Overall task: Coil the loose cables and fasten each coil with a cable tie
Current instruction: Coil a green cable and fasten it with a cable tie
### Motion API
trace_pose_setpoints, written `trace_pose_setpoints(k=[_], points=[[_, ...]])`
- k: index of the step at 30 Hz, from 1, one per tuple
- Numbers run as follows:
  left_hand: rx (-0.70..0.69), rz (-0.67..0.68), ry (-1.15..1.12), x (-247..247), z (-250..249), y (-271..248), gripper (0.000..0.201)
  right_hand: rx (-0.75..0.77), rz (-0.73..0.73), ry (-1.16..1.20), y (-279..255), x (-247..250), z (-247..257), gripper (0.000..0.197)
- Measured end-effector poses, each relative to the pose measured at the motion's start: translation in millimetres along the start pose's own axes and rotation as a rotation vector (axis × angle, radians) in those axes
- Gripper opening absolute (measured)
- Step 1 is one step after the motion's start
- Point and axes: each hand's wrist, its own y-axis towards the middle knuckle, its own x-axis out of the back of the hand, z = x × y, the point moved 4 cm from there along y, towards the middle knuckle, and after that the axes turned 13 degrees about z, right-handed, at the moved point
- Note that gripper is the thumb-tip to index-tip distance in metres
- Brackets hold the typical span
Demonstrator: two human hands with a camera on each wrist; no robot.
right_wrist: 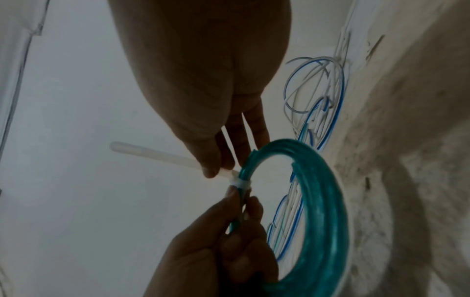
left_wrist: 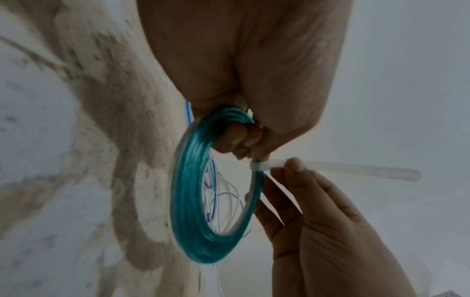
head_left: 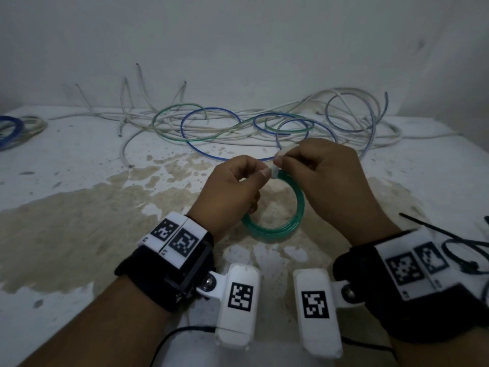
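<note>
A green cable coil [head_left: 287,221] hangs above the stained table between both hands. My left hand [head_left: 238,186] grips the coil [left_wrist: 193,193] at its top, fingers curled round the strands. A white cable tie [left_wrist: 262,166] is wrapped around the coil, with its long tail [left_wrist: 356,170] sticking out sideways. My right hand [head_left: 322,176] pinches that tail [right_wrist: 162,155] close to the tie's head [right_wrist: 240,183], between thumb and fingers. The same coil [right_wrist: 320,211] fills the lower right of the right wrist view.
A tangle of loose white, blue and green cables [head_left: 238,125] lies along the back of the table by the wall. Coiled cables [head_left: 13,128] sit at the far left. Black cable ties [head_left: 460,250] lie at the right edge. The table [head_left: 79,207] is white with brown stains.
</note>
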Motion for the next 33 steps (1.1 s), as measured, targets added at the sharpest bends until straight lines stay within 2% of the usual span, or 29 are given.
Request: trace_pose_setpoints(k=[4,8,12,18,21,25,28,31,33], points=[[0.015,-0.021,0.034,2.1,0.8,-0.5,0.017,0.086,0.035,-0.088,-0.3,-8.7,4.1,0.011],[0.016,0.059,0.041,-1.8,-3.1,-0.6,0.019,0.052,0.006,-0.051,-0.1,-7.8,3.6,0.011],[-0.068,0.066,0.209,-3.4,-6.2,-1.9,0.007,0.061,-0.015,-0.020,-1.3,-2.6,7.3,0.014],[-0.135,0.069,0.315,-9.2,-11.4,-3.7,0.011,0.147,-0.101,-0.178,-2.8,2.1,8.6,0.015],[-0.136,0.074,0.314,-11.3,-12.3,-4.0,0.013,0.135,-0.125,-0.148,-5.8,3.2,7.9,0.014],[-0.092,0.054,0.197,-7.1,-7.6,-4.6,0.006,0.012,-0.031,0.028,-2.0,-2.9,4.4,0.021],[-0.029,0.033,0.019,-5.8,-3.4,-3.1,0.006,-0.142,0.044,0.121,-2.5,-7.5,-2.5,0.010],[-0.002,-0.065,-0.182,-0.1,-3.4,-1.3,0.013,-0.364,0.107,0.187,-6.5,-10.4,-16.3,0.043],[0.023,-0.149,-0.317,6.1,-1.0,0.5,0.014,-0.468,0.185,0.279,-9.4,-16.0,-16.8,0.045]])
